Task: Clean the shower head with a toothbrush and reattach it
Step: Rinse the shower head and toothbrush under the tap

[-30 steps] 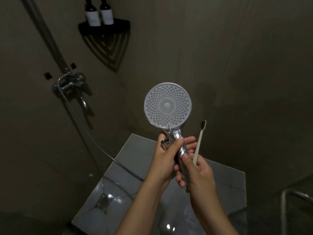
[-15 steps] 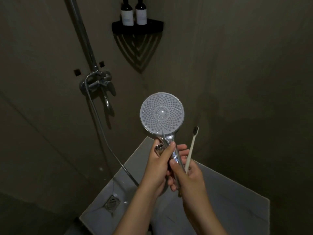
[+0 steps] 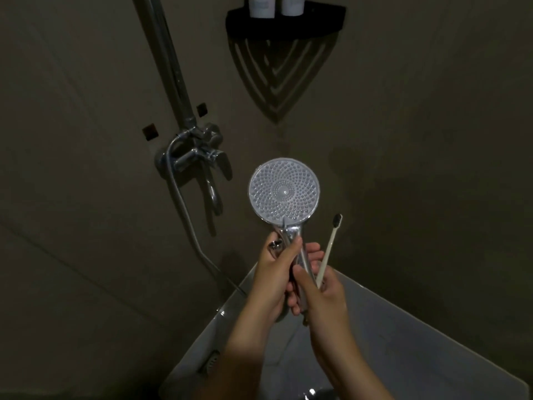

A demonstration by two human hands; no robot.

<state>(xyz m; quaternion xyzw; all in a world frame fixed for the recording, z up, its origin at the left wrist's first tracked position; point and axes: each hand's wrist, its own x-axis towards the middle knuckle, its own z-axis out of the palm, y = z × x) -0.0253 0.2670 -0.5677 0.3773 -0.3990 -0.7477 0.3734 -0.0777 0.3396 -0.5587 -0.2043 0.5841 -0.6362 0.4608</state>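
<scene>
The round chrome shower head stands upright in mid-frame with its nozzle face turned toward me. My left hand grips its chrome handle from the left, thumb across the front. My right hand holds the lower handle from the right and also pinches a white toothbrush, which points up with its dark bristles beside the head, apart from the nozzles. The handle's lower end is hidden by my hands.
A chrome mixer tap with a riser pipe is fixed to the dark wall at left; a hose hangs from it. A black corner shelf with two bottles is above. The pale shower floor lies below.
My view has swung left and upward, so the tap and shelf shifted right in frame. Both hands keep the same hold on the shower head and toothbrush.
</scene>
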